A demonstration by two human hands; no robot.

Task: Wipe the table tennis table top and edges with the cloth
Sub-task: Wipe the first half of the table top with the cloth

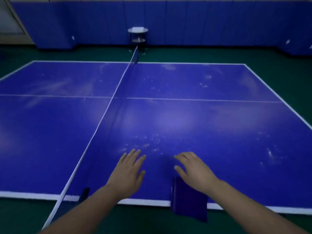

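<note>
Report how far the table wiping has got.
Done: nothing visible; white specks and smears still cover the table top. In hand: nothing; both hands, left and right, are open, the cloth draped over the near edge. Left: top and edges.

An indoor sports hall: a blue table tennis table [185, 115] with its net [108, 105] stands on green court flooring [219, 54], with blue padded walls [202, 22] beyond the table.
</note>
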